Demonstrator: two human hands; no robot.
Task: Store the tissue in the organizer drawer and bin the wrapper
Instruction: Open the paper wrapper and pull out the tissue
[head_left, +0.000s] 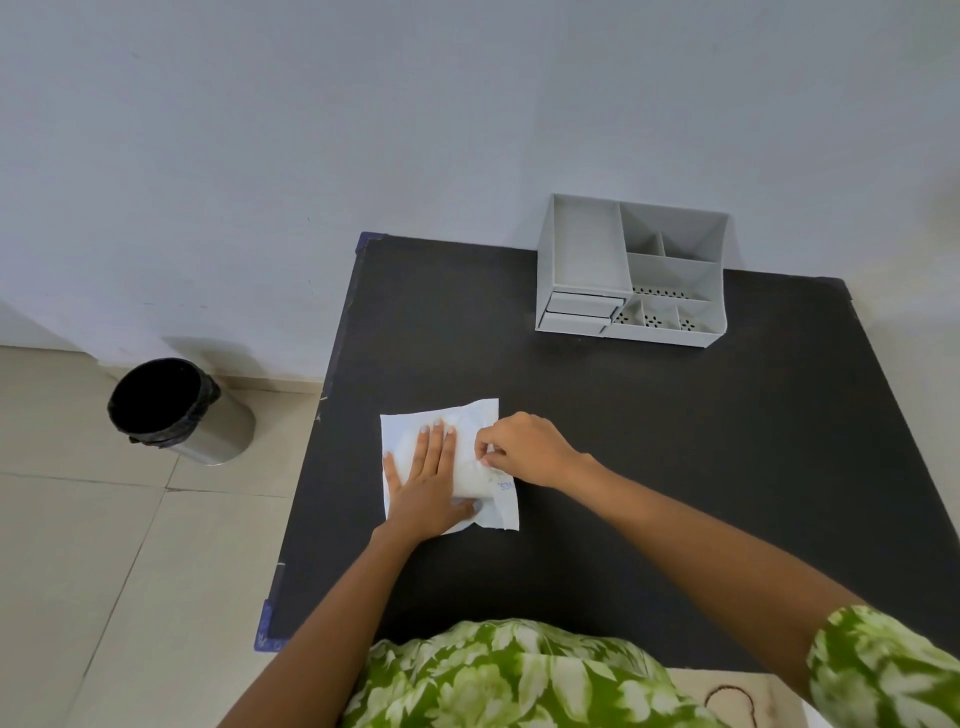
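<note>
A white tissue pack in a clear wrapper with blue print lies flat on the black table, near its left side. My left hand presses flat on the pack with fingers spread. My right hand pinches the wrapper at the pack's right side between thumb and fingers. The grey organizer stands at the back of the table against the wall; its two small drawers at the front left are closed. A steel bin with a black liner stands on the floor to the left of the table.
The table's left edge runs close to the pack, with blue tape at its corners. Beige floor tiles lie between table and bin. A pale wall is behind the table. A light surface with a dark cord shows at the bottom right.
</note>
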